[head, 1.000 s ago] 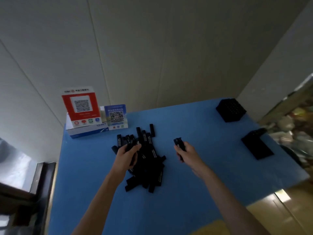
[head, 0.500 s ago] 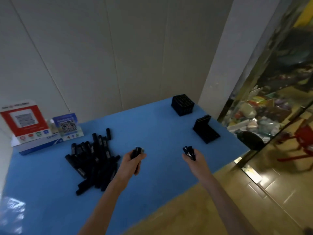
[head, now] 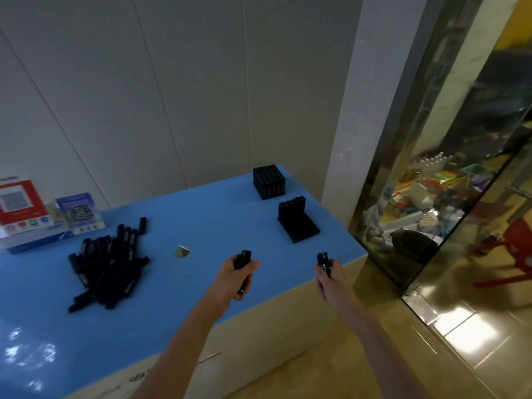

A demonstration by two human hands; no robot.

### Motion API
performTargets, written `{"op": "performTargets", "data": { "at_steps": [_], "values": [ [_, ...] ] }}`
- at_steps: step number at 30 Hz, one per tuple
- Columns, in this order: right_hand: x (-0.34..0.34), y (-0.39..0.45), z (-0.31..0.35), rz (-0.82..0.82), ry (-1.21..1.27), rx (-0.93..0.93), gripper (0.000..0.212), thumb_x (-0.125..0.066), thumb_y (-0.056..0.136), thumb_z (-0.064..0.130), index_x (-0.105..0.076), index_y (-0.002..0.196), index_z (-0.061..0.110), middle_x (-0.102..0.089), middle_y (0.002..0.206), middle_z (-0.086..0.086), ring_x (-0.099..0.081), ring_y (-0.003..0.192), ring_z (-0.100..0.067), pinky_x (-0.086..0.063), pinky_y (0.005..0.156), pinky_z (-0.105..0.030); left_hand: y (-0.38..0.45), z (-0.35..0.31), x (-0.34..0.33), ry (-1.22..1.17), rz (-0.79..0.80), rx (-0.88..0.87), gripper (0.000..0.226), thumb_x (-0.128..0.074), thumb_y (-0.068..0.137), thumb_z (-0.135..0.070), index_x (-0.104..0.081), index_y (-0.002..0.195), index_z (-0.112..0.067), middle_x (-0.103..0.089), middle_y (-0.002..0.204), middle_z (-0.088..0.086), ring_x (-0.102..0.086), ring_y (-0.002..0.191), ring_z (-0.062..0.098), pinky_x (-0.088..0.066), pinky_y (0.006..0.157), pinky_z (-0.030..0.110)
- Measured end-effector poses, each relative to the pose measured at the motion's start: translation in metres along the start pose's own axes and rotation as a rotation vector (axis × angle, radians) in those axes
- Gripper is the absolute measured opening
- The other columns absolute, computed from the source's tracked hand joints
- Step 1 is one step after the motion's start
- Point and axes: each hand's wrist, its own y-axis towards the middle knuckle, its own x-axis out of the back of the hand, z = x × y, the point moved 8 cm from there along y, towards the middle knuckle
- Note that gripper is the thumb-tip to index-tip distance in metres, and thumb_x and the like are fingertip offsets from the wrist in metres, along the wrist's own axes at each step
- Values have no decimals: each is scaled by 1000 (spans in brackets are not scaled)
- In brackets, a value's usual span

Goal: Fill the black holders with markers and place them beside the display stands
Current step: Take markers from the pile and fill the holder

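A heap of black markers [head: 108,264] lies on the blue table [head: 201,226] at the left. My left hand [head: 236,276] grips a few black markers [head: 242,259] over the table's front part. To its right, near the table's corner, my right hand [head: 329,273] grips more black markers [head: 323,260]. One black holder [head: 269,182] full of markers stands at the far right corner. A second black holder [head: 298,223], with one row of markers at its back, sits just in front of it. Two display stands, red [head: 18,204] and blue [head: 77,211], stand at the far left.
A small pale scrap [head: 182,251] lies on the table between the heap and my left hand. A white-and-blue box [head: 37,240] carries the display stands. A glass case [head: 431,197] with goods and a red stool [head: 515,249] are to the right, past the table's edge.
Both hands have moved right, away from the heap and toward the holders, each with markers in it. The view has swung right, so the holders are nearer the middle.
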Motion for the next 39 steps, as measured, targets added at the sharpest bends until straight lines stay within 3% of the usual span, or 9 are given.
{"op": "performTargets", "data": {
  "at_steps": [7,17,25,32,39],
  "values": [
    [29,40,8,49,22,34,14,-51,101,30,-51,100,17,-59,74,-1,-55,68,-15,-45,67,-30,46,-7,-40,-19,-58,1,20,-69,93,-23,-54,86,-12,-43,57,-1,-35,42,12,-27,42,23],
    [48,134,13,205,-69,9,24,-54,100,23,-58,106,0,-62,80,-6,-57,63,-8,-43,53,-23,135,-15,-92,-162,-109,40,22,-74,89,-26,-66,95,-7,-42,54,-1,-35,43,12,-28,44,27],
    [31,191,28,359,-11,29,13,-58,98,26,-62,97,14,-65,83,-7,-66,72,-16,-50,58,-30,168,-23,-97,-175,-210,81,18,-76,87,-27,-75,100,-14,-47,51,-3,-37,42,10,-30,41,23],
    [3,219,38,549,8,17,16,-57,100,25,-65,109,13,-70,89,-9,-68,79,-19,-58,73,-35,181,-17,-82,-191,-366,135,20,-79,84,-27,-76,99,-15,-50,51,-3,-39,43,11,-31,41,23],
    [-20,242,46,676,11,48,17,-56,100,25,-67,107,15,-75,93,-6,-72,86,-25,-59,82,-44,185,-22,-75,-220,-491,116,17,-78,85,-21,-75,98,-11,-50,48,-1,-36,38,11,-29,38,22]
  ]
}}
